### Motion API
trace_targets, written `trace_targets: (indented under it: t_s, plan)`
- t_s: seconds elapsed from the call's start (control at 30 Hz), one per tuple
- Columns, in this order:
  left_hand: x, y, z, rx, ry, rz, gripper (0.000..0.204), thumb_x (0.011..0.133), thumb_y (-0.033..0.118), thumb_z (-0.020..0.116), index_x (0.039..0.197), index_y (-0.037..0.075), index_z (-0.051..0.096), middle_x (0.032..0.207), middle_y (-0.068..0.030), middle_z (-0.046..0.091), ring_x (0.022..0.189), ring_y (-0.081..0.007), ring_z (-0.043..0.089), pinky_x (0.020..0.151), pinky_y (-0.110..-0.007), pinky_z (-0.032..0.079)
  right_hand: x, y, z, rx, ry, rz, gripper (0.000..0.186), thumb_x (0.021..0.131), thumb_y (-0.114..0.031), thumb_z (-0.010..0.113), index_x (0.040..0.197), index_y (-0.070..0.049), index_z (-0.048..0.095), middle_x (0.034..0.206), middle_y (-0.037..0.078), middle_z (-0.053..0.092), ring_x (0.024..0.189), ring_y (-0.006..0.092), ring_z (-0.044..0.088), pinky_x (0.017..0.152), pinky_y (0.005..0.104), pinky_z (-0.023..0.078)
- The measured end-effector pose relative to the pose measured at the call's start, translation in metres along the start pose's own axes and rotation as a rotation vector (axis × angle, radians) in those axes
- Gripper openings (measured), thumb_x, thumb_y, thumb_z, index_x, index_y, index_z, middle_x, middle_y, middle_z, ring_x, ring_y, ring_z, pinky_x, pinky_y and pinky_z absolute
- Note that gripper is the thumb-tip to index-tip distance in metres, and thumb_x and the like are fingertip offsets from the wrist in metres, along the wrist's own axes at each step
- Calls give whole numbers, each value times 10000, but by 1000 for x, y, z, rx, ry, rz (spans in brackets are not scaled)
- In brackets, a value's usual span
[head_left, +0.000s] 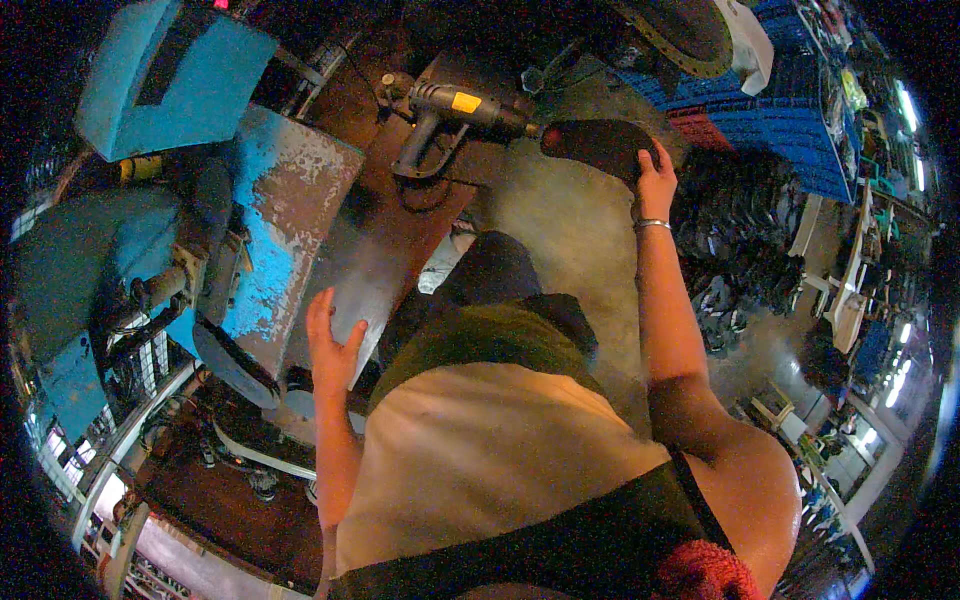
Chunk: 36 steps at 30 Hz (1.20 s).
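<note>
My right hand (656,182) is closed on one end of a dark shoe sole (598,148), thumb and fingers pinching its edge. The sole's other end, with a reddish patch, is at the nozzle of a black heat gun (468,112) with a yellow label; I cannot tell whether they touch. The gun lies sideways on a brown bench, its handle toward me. My left hand (335,340) is empty, fingers apart, over the grey metal edge beside a worn blue machine (262,262).
Another blue machine housing (180,75) stands at the far left. To the right lies a heap of dark soles (735,220), with blue crates (780,130) behind it. A curved sole-like piece (235,365) is on the machine at left. Shelving runs along the right.
</note>
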<state>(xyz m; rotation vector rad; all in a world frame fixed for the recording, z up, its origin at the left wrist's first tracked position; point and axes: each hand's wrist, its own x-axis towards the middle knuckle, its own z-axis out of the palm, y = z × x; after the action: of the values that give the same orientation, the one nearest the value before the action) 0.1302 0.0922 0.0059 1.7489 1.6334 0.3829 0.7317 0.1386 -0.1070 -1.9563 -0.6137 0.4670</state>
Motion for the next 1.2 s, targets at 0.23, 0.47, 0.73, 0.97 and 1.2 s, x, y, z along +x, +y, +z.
trace_targets:
  t_s: [0.23, 0.47, 0.73, 0.97, 1.2]
  plan:
    - [2, 5, -1, 60, -22, -37, 758, 840, 172, 808, 1518, 142, 470, 1545, -192, 446, 1418, -390, 432, 1186, -465, 359, 11, 31, 41, -170, -55, -28, 457, 916, -178, 737, 1349, -57, 652, 1346, 191, 663, 1225, 317, 626, 1059, 399, 475]
    - [32, -17, -16, 121, 120, 12, 719, 852, 231, 808, 1501, 199, 501, 1573, -197, 401, 1435, -419, 399, 1187, -499, 346, -6, -2, 30, -356, -102, -278, 408, 957, -198, 690, 1303, 11, 638, 1341, 213, 648, 1234, 350, 597, 1079, 422, 459]
    - [137, -40, -72, 170, 434, 177, 712, 811, 247, 819, 1464, 249, 536, 1570, -236, 377, 1451, -444, 358, 1203, -609, 253, -57, -188, 38, -124, -126, -427, 443, 1023, -258, 649, 1374, 9, 602, 1371, 185, 635, 1186, 290, 621, 1063, 394, 467]
    - [235, -68, -128, 714, 226, -157, 753, 863, 304, 740, 1552, 255, 439, 1565, -291, 366, 1503, -464, 263, 1173, -755, 80, -175, -332, 189, 231, -656, -306, 433, 1029, -266, 652, 1410, -72, 586, 1254, 75, 681, 1049, 152, 650, 813, 290, 560]
    - [153, -45, -61, 433, 63, 109, 820, 766, 312, 840, 1511, 218, 509, 1537, -267, 422, 1497, -452, 283, 1192, -712, 115, -264, -365, 351, 480, -1121, -64, 480, 999, -147, 671, 1437, -19, 521, 1346, 147, 617, 1165, 312, 647, 914, 553, 587]
